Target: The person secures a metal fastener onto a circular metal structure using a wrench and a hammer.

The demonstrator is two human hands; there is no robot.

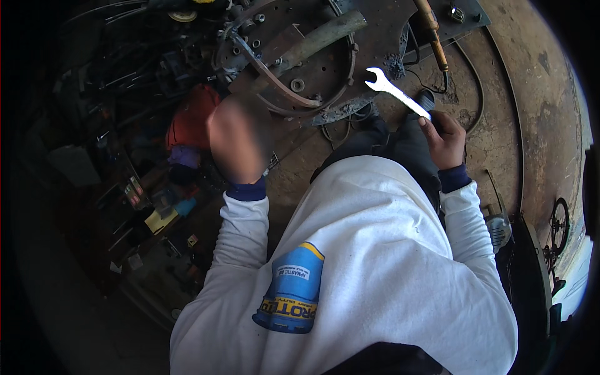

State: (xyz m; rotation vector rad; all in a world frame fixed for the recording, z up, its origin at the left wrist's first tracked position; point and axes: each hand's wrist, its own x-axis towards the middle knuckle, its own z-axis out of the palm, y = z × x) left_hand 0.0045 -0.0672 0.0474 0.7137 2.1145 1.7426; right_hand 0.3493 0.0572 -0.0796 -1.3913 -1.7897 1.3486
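My right hand (445,139) grips the handle of a shiny open-ended wrench (395,91), whose jaw points up and to the left over the floor. My left hand (237,142) is raised in front of a round rusty metal part (294,62) with bolts and a curved band; the hand is blurred, so I cannot tell whether it holds anything. Both arms wear white sleeves with dark blue cuffs. My dark trouser leg (387,147) lies between the hands.
A wooden-handled tool (432,31) and a dark cable (475,81) lie on the stained floor at upper right. A cluttered box of small tools and coloured items (162,206) sits in shadow at left. An orange cloth (190,119) lies beside it.
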